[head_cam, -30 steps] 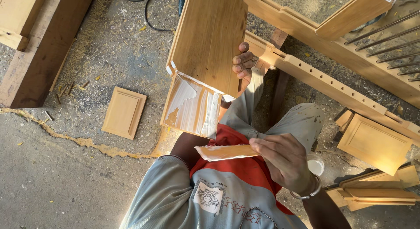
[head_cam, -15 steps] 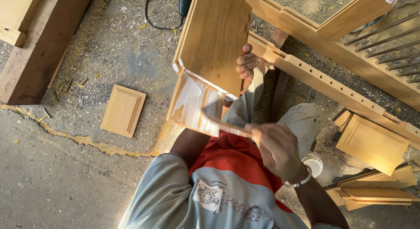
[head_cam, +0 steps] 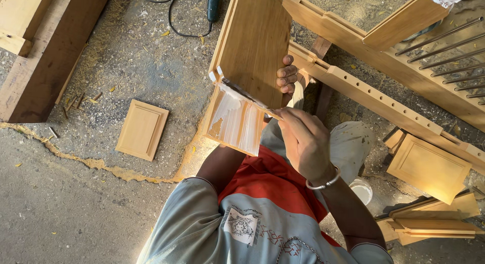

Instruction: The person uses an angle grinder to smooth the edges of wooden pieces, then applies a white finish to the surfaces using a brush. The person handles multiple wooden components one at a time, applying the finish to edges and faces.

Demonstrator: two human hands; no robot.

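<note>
Wooden panel (head_cam: 252, 47) held upright over the lap, propped on edge, lower face (head_cam: 235, 120) streaked with white filler and turned toward the worker for access. Left hand (head_cam: 287, 74) gripping panel's far edge at 3 o'clock, fingers curled round it, evidently to steady it against scraping pressure. Right hand (head_cam: 303, 140) clenched on a thin blade (head_cam: 247, 98), laid flat along the step between the two faces, presumably to spread or strip filler. Small framed panel (head_cam: 142, 129) lying flat on the floor at 9 o'clock, well apart. Another framed panel (head_cam: 428, 168) at 4 o'clock beside a drilled rail (head_cam: 384, 105). White cup (head_cam: 362, 191) near right forearm. Sawdust across concrete floor (head_cam: 65, 208).
</note>
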